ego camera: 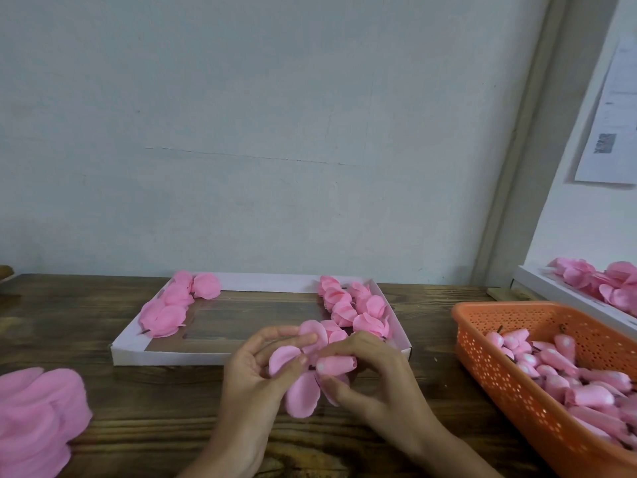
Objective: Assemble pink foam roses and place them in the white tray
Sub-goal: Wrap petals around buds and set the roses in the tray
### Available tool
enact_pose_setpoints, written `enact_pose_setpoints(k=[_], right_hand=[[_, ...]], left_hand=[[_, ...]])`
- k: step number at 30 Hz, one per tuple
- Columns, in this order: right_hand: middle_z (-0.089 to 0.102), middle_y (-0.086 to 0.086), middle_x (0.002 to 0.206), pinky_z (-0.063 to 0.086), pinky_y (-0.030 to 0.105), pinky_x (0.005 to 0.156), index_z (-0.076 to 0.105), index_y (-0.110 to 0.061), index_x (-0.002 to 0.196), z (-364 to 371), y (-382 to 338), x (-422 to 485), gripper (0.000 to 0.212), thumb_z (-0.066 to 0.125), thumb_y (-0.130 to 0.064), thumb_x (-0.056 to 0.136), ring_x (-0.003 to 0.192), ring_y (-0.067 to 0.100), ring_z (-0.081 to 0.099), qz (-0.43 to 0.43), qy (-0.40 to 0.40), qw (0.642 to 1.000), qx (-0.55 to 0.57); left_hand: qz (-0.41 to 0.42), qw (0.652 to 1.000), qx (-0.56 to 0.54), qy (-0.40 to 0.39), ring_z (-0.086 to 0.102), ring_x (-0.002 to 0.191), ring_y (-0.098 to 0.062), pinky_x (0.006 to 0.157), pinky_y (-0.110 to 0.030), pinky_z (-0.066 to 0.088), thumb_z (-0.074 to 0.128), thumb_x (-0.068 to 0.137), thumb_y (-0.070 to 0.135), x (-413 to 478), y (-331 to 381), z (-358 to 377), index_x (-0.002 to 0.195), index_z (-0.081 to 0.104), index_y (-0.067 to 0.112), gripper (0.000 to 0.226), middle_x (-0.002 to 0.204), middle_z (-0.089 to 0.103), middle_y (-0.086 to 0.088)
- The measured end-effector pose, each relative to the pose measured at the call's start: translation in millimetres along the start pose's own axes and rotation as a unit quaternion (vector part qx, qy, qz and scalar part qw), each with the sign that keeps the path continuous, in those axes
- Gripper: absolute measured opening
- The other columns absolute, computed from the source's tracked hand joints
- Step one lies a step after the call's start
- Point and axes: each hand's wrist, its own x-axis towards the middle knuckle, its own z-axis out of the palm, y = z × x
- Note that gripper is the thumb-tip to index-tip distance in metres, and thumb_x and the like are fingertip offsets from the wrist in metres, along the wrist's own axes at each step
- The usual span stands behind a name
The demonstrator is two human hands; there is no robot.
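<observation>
Both hands meet over the table (pixel 144 419), just in front of the tray's near wall. L hand (pixel 255 370): fingers curled, thumb and fingertips pinching the petals (pixel 301 391), a flat pink foam set w/ lobes fanning up, left and down. R hand (pixel 372 377): also curled, thumb below and fingers above, gripping a bud (pixel 336 364) that lies sideways, its pale-spotted end pointing left at the middle of the petals. Bud and petals touch; can't tell if the bud is pushed through them, fingers hide the join

Tray (pixel 165 357), white and shallow, sits on the table just beyond the hands. Left roses (pixel 172 308) run in a row down its left side; right roses (pixel 355 305) cluster along the right side to the near-right corner, just behind the R hand. Brown floor shows btwn the 2 groups

Basket (pixel 482 357), orange, perforated, at right, near the R hand but apart. It holds a heap of spare buds (pixel 568 374), some w/ dark stems. Pile (pixel 34 419) of loose pink petals at the table's far left edge, well apart from the L hand. 2nd tray (pixel 537 284), white, behind the basket, w/ more pink foam pieces in it; petals or roses, can't tell. Paper (pixel 613 115) on the wall at right, print too blurred to read
</observation>
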Motion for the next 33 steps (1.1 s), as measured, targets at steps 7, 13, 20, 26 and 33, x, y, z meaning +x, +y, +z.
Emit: enact_pose_setpoints(k=[7,13,20,26,33], right_hand=[[0.071,-0.009,0.095,0.056,0.033,0.069,0.073,-0.028,0.105,2,1,-1,0.024,0.082,-0.017,0.085,0.083,0.016,0.067,0.005,0.013,1.000,-0.012],[0.071,0.000,0.085,0.054,0.046,0.066,0.069,-0.019,0.099,1,-8,-1,0.023,0.085,-0.026,0.085,0.069,0.021,0.063,0.044,0.022,0.998,0.043],[0.070,-0.004,0.118,0.063,0.036,0.079,0.077,-0.014,0.095,3,-2,1,0.026,0.094,-0.019,0.075,0.114,0.019,0.068,0.078,0.082,0.988,0.106],[0.077,0.009,0.099,0.064,0.048,0.073,0.065,-0.021,0.098,5,0,2,0.042,0.097,-0.019,0.071,0.081,0.030,0.075,0.114,0.060,0.972,0.199],[0.079,0.003,0.102,0.062,0.034,0.082,0.076,-0.023,0.100,6,4,1,0.033,0.096,-0.027,0.074,0.096,0.025,0.076,0.085,0.075,0.978,0.176]], left_hand=[[-0.008,1.000,0.025,-0.012,0.076,0.105,-0.031,0.084,-0.041,0.064,0.077,0.082,-0.004,-1,0,2,0.113,0.069,0.009,0.035,0.108,0.080,-0.014],[0.023,0.997,0.071,-0.019,0.075,0.110,-0.023,0.089,-0.038,0.063,0.085,0.080,-0.005,-2,7,7,0.134,0.061,0.029,0.068,0.129,0.074,0.004],[-0.006,0.997,0.059,-0.042,0.077,0.105,-0.028,0.079,-0.032,0.063,0.078,0.085,-0.004,0,9,6,0.118,0.073,0.032,0.049,0.110,0.080,-0.011],[0.002,0.995,0.077,-0.067,0.078,0.095,-0.023,0.073,-0.024,0.061,0.091,0.074,0.013,-2,13,7,0.101,0.082,0.028,0.033,0.102,0.081,-0.010],[-0.018,0.994,0.081,-0.074,0.079,0.093,-0.024,0.070,-0.022,0.061,0.083,0.065,0.016,2,10,4,0.096,0.084,0.022,0.031,0.098,0.081,-0.012]])
